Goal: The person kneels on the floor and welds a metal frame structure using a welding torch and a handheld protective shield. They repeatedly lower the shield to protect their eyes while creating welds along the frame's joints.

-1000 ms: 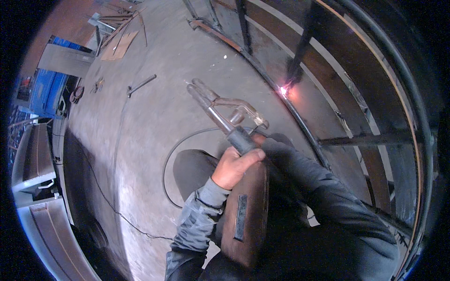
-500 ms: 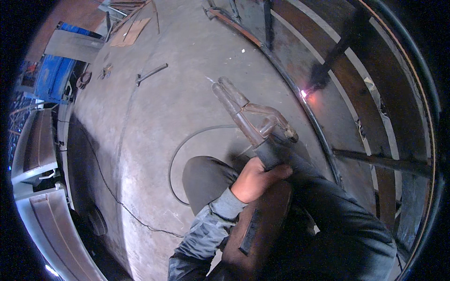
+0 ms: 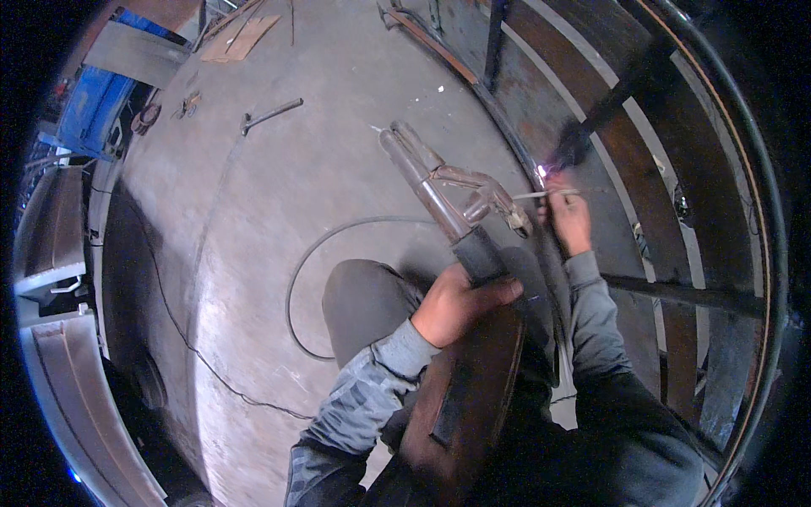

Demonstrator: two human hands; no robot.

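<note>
My left hand (image 3: 460, 304) is wrapped round the black handle of a welding electrode holder (image 3: 422, 182). Its worn metal jaws point up and away over the floor. Under that hand, across my lap, lies a brown panel (image 3: 481, 380) with a dark rectangular strip. Out to the right, my right hand (image 3: 569, 215) pinches a thin pale rod (image 3: 530, 195), which looks like a welding electrode; its fingertips are slightly blurred. Just beyond the fingers, a spot (image 3: 542, 171) glows bright on the dark metal frame (image 3: 511, 139), where a bar joins it.
A hammer (image 3: 270, 116) lies on the concrete floor ahead. A cable (image 3: 300, 279) loops beside my knee, and a thinner wire (image 3: 182, 325) runs along the left. Curved metal pieces (image 3: 80, 372) stand at far left. A piece of cardboard (image 3: 241, 40) lies at the back.
My right hand has come into view and reached beside the glowing spot with the pale rod. My left hand keeps its hold on the electrode holder. The view has shifted slightly.
</note>
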